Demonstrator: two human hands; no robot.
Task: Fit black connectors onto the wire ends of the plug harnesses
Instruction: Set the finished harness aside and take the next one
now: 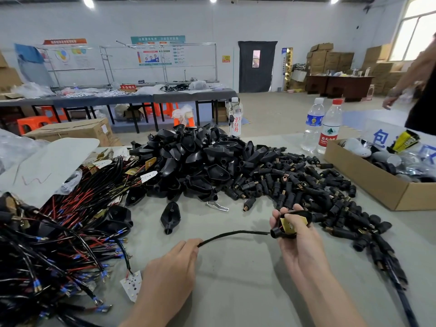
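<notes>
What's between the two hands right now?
Head view: one black cable runs from the left hand to the black housing in the right hand; otherwise bare table.

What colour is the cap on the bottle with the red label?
Red. The plastic bottle cap shows best in the head view.

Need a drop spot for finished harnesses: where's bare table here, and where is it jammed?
Bare table between left hand and right hand, under the held cable, running up to the lone housing and metal clip. Thin strip between connector pile and cardboard box. Crowded: harness tangle left, housing heap behind.
</notes>
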